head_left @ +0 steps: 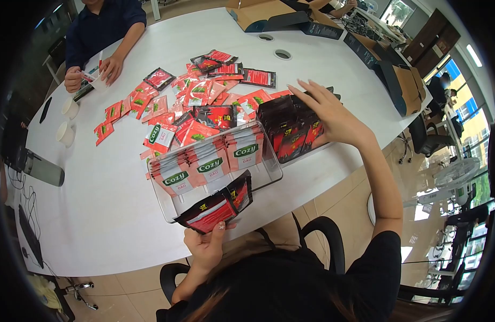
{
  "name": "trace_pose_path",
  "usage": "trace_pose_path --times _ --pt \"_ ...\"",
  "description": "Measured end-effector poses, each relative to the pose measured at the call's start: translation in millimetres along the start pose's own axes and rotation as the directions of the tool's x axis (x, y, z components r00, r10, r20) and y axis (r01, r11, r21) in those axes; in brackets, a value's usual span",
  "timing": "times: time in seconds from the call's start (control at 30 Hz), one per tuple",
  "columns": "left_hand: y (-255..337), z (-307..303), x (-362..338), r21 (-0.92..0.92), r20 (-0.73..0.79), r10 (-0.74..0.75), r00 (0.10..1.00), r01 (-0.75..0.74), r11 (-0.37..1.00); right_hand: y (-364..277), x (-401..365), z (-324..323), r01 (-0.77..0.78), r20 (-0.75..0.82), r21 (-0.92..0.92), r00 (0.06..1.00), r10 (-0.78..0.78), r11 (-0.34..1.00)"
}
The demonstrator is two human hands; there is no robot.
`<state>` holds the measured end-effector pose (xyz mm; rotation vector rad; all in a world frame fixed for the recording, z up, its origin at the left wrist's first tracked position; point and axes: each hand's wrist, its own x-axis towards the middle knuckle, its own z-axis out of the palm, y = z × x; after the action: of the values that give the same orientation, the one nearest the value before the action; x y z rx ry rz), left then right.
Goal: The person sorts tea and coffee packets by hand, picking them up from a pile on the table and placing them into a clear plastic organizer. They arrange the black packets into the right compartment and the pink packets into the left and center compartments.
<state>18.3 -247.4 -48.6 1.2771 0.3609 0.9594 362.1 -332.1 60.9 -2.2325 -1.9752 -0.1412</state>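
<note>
White oval desk (97, 231), seen from above. Left hand (204, 248), lower centre, is clamped on a bundle of dark sachets (218, 206) just below the clear tray (272, 174). Right hand (333, 114), fingers spread, rests on the row of dark sachets (290, 137) at the tray's right end; its palm is hidden. Cozy sachets (210, 166) fill the tray's left part. Loose sachets (194, 94) lie above. Another person (100, 27), upper left, is cut off by the frame; small print is illegible.
</note>
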Motion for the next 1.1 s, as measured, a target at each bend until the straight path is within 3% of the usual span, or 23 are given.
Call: trace_pose_path --times 0.1,0.2,0.7,1.03,1.1 --pt "0.4 1.1 0.1 -0.012 -0.009 -0.004 1.000 0.004 1.000 -1.0 6.3 2.0 0.019 0.008 -0.053 1.000 -0.019 0.998" --pt "1.7 1.2 0.5 -0.022 0.001 -0.004 1.000 0.004 1.000 -2.6 10.3 -4.8 -0.002 0.110 0.009 0.994 0.000 1.000" --pt "4.1 3.8 6.0 0.042 0.002 -0.005 1.000 0.005 0.999 -5.8 9.1 3.7 0.052 -0.057 0.046 0.997 -0.049 0.998" --pt "7.1 1.6 8.5 -0.075 0.052 -0.090 0.995 0.094 0.993 -6.4 2.2 -24.3 -0.002 0.018 0.227 1.000 -0.002 0.974" --pt "6.6 0.8 8.4 -0.069 0.060 -0.084 0.995 0.088 0.994 -20.7 0.4 -31.1 0.040 -0.141 0.251 0.990 -0.005 0.967"
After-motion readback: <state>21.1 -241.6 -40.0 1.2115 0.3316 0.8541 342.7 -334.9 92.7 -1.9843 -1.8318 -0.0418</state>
